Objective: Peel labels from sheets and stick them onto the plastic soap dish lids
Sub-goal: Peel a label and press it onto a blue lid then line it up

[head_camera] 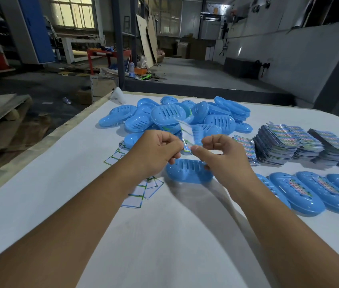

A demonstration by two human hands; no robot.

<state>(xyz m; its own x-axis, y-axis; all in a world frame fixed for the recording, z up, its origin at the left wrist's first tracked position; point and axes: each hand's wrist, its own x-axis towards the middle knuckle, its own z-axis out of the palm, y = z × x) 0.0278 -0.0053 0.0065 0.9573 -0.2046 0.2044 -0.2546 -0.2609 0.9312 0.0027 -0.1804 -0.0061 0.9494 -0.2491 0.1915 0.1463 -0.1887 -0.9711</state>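
My left hand (156,149) and my right hand (222,150) meet above the white table, both pinching one small label sheet (187,135). Its upper part is blurred and bends upward, so I cannot tell which layer each hand holds. Just under the hands lies one bare blue slotted soap dish lid (187,171). A heap of unlabelled blue lids (175,117) sits behind the hands. Labelled lids (301,193) lie side by side at the right.
Stacks of printed label sheets (289,145) stand at the right, behind the labelled lids. Several empty backing papers (137,196) lie under my left wrist. The table (60,183) has its left edge running diagonally, with workshop floor and a wooden pallet (0,113) beyond.
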